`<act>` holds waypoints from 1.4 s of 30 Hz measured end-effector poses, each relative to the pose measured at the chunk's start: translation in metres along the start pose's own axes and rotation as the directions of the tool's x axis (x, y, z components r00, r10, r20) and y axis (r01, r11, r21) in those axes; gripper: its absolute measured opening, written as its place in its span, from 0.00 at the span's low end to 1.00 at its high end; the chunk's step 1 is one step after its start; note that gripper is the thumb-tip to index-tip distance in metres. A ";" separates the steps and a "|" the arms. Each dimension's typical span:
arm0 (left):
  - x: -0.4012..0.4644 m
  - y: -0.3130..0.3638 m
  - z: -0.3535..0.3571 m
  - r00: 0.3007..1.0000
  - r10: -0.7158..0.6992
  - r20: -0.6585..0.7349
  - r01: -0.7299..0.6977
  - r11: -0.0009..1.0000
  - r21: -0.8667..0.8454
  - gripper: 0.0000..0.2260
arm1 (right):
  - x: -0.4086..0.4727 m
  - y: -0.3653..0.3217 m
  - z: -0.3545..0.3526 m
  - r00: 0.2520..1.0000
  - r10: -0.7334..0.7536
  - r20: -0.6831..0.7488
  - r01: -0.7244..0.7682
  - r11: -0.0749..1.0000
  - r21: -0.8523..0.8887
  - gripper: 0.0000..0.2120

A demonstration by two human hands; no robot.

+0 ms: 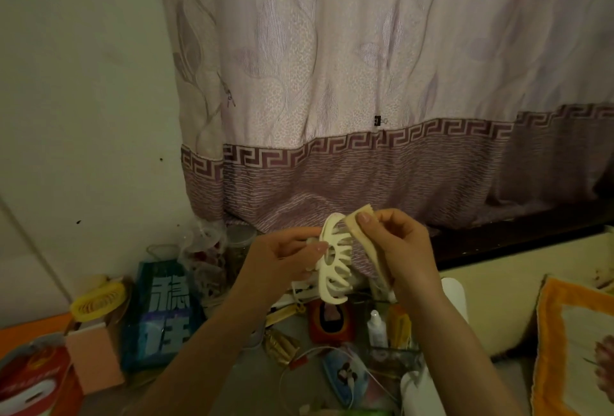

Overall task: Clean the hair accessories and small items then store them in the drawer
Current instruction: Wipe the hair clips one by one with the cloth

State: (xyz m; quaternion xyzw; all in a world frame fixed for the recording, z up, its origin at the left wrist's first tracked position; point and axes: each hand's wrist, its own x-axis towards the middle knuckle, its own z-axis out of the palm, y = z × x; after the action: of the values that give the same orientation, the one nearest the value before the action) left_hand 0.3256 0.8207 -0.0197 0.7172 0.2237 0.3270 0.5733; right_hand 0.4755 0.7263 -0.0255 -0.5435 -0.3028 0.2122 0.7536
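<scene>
Nearest, a cluttered tabletop (252,379) holds a small white dropper bottle (377,329); above it the left hand (282,261) pinches a cream claw hair clip (333,257), raised clear so its teeth are reachable; the right hand (403,246) grips a tan cloth (357,228) against the clip's top, apparently wiping; behind hangs a mauve curtain (365,83); no drawer shows.

One head-worn wide-angle view looks forward and down, close over a cluttered tabletop (292,392), facing a curtain (365,83).
</scene>
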 end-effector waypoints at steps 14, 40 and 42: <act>-0.011 -0.002 0.009 0.992 0.080 -0.094 -0.089 0.991 -0.102 0.09 | -0.024 0.016 0.014 0.997 0.072 0.020 -0.073 0.994 0.085 0.08; -0.013 -0.005 0.006 0.972 0.195 -0.130 -0.207 0.975 -0.085 0.10 | -0.021 0.000 0.009 0.999 0.033 0.018 -0.035 0.987 0.155 0.11; -0.014 -0.009 0.007 0.975 0.206 -0.089 -0.213 0.974 -0.079 0.08 | -0.013 -0.004 0.010 1.000 0.029 -0.010 -0.027 0.985 0.171 0.10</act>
State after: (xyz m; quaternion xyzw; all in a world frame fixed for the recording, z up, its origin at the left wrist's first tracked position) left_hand 0.3217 0.8083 -0.0327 0.6970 0.1551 0.4237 0.5574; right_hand 0.4591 0.7239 -0.0227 -0.4825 -0.2713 0.2446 0.7961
